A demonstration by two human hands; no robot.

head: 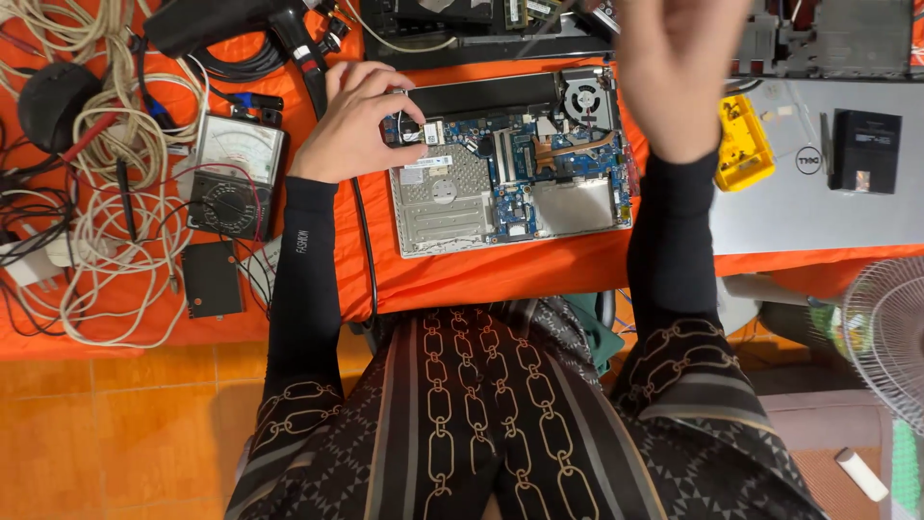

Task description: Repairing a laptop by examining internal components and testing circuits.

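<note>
An opened laptop base (452, 217) with its blue circuit board (539, 164) and fan (585, 98) exposed lies on an orange cloth. My left hand (354, 123) rests at the base's upper left corner, its fingertips pinching a small card (432, 132) there. My right hand (679, 72) is raised above the laptop's right edge, blurred, fingers pointing away from me; I see nothing in it. Both arms wear black sleeves.
An analog multimeter (231, 173) and tangled white cables (106, 202) lie to the left. A closed grey laptop (818, 202) with a black block (864, 149) and a yellow part (743, 144) is on the right. A fan grille (890, 337) stands low right.
</note>
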